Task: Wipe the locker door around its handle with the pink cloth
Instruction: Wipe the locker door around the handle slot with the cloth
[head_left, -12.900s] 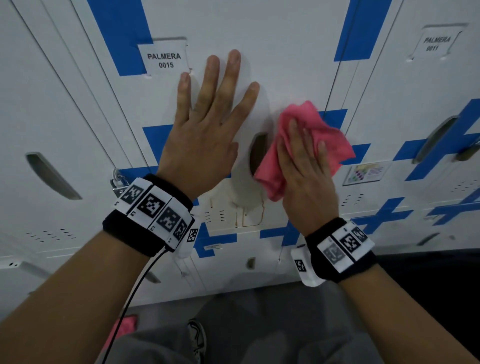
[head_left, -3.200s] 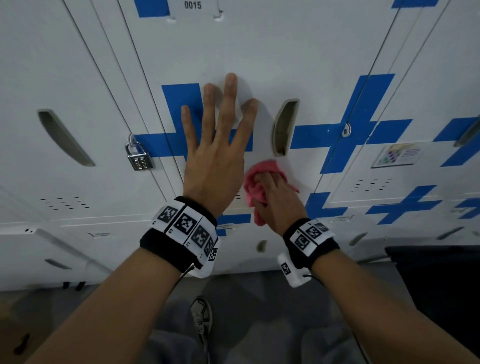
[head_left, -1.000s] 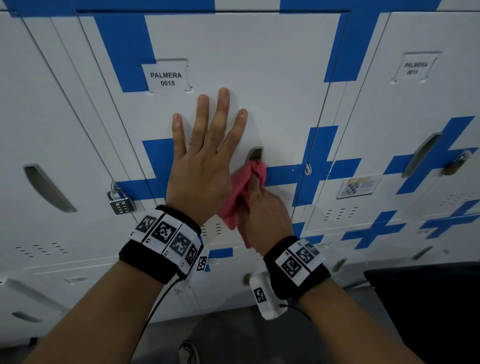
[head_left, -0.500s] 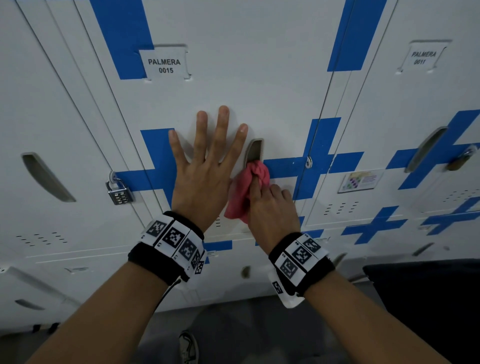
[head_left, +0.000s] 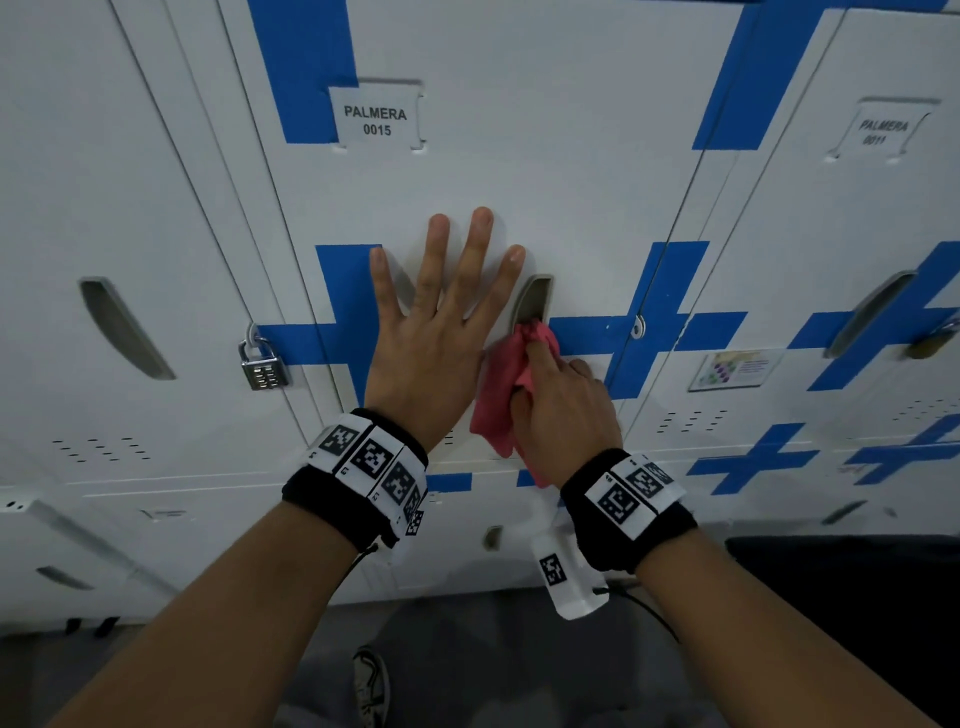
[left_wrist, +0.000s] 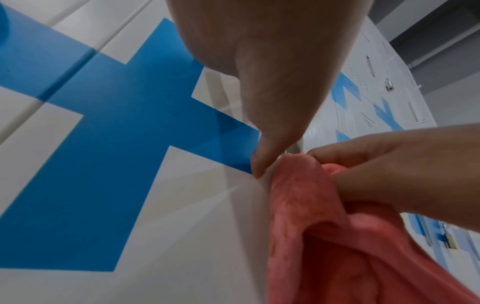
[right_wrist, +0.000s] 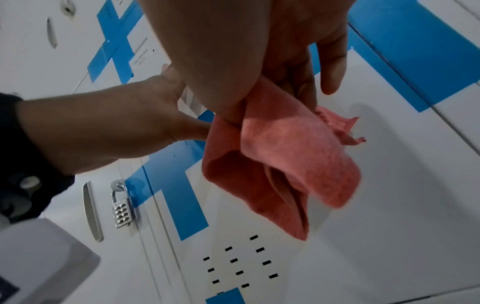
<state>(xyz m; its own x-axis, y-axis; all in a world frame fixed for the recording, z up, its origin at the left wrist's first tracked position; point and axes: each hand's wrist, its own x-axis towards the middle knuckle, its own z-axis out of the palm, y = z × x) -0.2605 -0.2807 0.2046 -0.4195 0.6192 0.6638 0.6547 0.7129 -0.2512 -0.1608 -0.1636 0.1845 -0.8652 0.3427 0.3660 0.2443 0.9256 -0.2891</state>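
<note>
The white locker door (head_left: 545, 171) labelled PALMERA 0015 has a recessed grey handle (head_left: 535, 299) at its right side. My left hand (head_left: 441, 322) lies flat on the door just left of the handle, fingers spread and straight. My right hand (head_left: 561, 400) grips the pink cloth (head_left: 501, 395) and its forefinger pushes a bunched end of the cloth against the handle's lower end. The rest of the cloth (right_wrist: 280, 164) hangs folded below my palm. In the left wrist view the cloth (left_wrist: 324, 236) sits next to my left thumb.
A combination padlock (head_left: 262, 364) hangs on the locker to the left, beside its own handle (head_left: 124, 327). Another locker (head_left: 852, 234), labelled 0011, with a sticker (head_left: 735, 370), stands to the right. Vent slots (right_wrist: 239, 265) sit below the cloth. My shoe (head_left: 371, 686) shows on the grey floor.
My right hand has shifted slightly with the cloth, keeping the bunched end at the bottom of the handle. The left hand stays flat on the door.
</note>
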